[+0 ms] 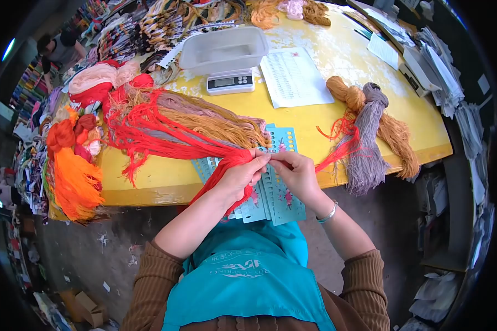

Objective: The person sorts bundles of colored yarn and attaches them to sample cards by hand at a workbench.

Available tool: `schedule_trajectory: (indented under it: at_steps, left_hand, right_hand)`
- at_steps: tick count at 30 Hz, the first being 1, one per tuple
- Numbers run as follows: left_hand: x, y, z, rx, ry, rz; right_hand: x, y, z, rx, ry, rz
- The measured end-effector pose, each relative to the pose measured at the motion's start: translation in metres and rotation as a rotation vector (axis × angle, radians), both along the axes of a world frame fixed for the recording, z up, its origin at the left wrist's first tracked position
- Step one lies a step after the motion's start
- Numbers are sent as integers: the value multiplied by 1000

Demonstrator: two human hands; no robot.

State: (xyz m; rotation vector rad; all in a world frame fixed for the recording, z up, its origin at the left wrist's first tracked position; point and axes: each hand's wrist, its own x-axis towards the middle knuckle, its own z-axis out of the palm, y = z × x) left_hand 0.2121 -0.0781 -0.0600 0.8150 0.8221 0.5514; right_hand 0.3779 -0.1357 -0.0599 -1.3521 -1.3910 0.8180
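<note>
Yellow and worn, the painted surface (315, 83) fills the upper half of my view, and many bundles of thread lie over it. At twelve o'clock I see a small grey digital scale (230, 83) with a clear plastic tray (225, 49) on top, and just beside it, toward one o'clock, a white printed paper sheet (294, 77). At nine o'clock a heap of bright orange thread (74, 179) hangs over the edge. At three o'clock a grey skein (368, 143) lies across a mustard-brown skein (392, 132), both drooping over the front edge.

Near the centre, at the front edge of the surface, I have a stack of teal cards with punched holes (276, 187). My left hand (242, 175) is closed around a bundle of red thread (165, 138); this grip is tight, and the red strands spread from it toward ten o'clock across the tan and pink skeins (215, 118). My right hand (297, 171) touches the left one, with the fingertips pinched together at the top of the cards. I cannot tell exactly what this pinch holds; it seems a thin strand. More red thread (342, 140) runs from beside my right hand toward two o'clock.
</note>
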Motion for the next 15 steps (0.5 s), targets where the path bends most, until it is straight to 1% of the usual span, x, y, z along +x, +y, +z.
schedule_trajectory:
  at_steps: [2,4,5,7,8,10,12,15]
  left_hand:
    - [1,3,-1,4,42,37]
    - [1,4,-2,34,188,71]
    - [1,4,0,33,189,70]
    - [1,3,6,-80,231,93]
    - [2,3,6,-82,233,97]
    - [4,1,5,-171,172,102]
    - [4,3,1,-172,160,105]
    - [4,5,-3,-152,166,44]
  right_hand:
    - [8,8,-17,-39,11,-36]
    - [17,18,-29,-124,37,-104]
    - [20,20,-30,-126,38,-105]
    - [22,24,-32,-167,-6,-104]
    - [22,26,-34,-169,-3,-99]
    - [20,27,-35,-151,-97,-98]
    - [20,29,-38,-143,-112,-101]
    - [19,27,-38,-140,-113,-87]
